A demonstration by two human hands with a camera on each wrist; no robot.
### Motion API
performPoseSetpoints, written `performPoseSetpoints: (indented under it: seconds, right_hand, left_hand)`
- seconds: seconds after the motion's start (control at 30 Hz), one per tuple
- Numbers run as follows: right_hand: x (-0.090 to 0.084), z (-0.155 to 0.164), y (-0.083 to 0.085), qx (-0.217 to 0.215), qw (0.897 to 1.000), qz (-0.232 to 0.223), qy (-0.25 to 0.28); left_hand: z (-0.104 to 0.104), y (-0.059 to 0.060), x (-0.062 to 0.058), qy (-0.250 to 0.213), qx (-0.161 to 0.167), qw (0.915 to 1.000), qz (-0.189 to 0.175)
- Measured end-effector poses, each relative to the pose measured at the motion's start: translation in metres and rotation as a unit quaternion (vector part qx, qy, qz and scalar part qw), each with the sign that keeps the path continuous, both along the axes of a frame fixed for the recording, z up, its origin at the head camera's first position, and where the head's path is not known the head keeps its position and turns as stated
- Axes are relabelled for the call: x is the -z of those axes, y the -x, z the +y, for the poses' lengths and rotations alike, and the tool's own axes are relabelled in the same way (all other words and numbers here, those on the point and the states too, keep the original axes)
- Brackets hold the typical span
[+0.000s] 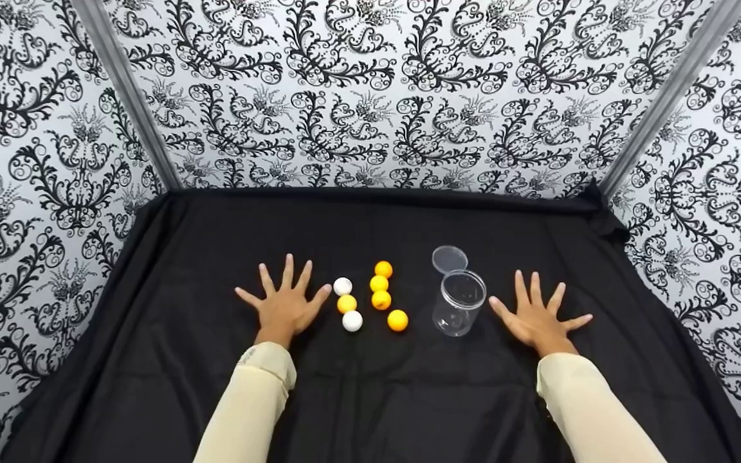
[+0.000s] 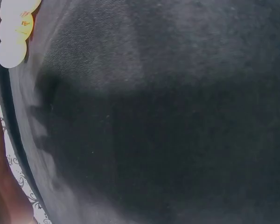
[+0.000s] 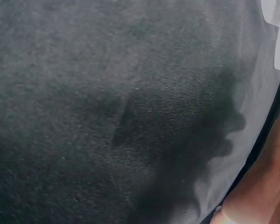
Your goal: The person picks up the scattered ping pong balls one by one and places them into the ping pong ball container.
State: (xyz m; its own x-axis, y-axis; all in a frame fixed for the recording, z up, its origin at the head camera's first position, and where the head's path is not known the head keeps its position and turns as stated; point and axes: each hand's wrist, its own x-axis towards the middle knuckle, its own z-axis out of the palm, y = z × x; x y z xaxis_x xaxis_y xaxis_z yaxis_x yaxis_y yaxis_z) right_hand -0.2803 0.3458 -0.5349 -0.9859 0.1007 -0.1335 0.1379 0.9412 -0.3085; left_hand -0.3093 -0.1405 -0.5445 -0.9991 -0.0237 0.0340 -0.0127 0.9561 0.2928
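My left hand (image 1: 285,308) is spread with straight fingers over the black cloth, its thumb near a short column of balls. That column has a white ball (image 1: 343,286), an orange ball (image 1: 347,303) and another white ball (image 1: 352,321). To its right several orange balls (image 1: 379,283) form a second column, with a lone orange ball (image 1: 397,320) nearer me. A clear plastic jar (image 1: 457,305) stands uncovered, and its round clear lid (image 1: 449,260) lies just behind it. Right of the jar, my right hand (image 1: 538,318) is spread too, thumb close to the jar, holding nothing.
Black cloth (image 1: 370,405) covers the table, with a bunched fold (image 1: 592,196) at the back right corner. Patterned black-and-white walls (image 1: 370,96) enclose the back and both sides. Grey corner strips (image 1: 129,96) run down where the walls meet.
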Motion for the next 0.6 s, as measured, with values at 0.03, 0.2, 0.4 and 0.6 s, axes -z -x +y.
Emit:
performPoseSetpoints:
  seconds: [0.03, 0.2, 0.4, 0.6]
  right_hand:
    - [0.0, 0.0, 0.0, 0.0, 1.0, 0.0, 0.001]
    - [0.001, 0.002, 0.001, -0.002, 1.0, 0.008, 0.011]
    - [-0.001, -0.008, 0.002, 0.0, 0.995, 0.087, 0.043]
    - [-0.009, -0.023, 0.003, -0.067, 0.944, 0.27, 0.178]
  left_hand:
    - [0.001, 0.0, 0.001, 0.001, 0.004, 1.0, 0.003]
    - [0.015, 0.001, 0.001, 0.013, 0.023, 0.9984, 0.05]
    - [0.063, -0.005, -0.007, -0.046, 0.075, 0.9692, 0.23]
    - [0.137, -0.017, -0.023, -0.198, 0.208, 0.9376, 0.196]
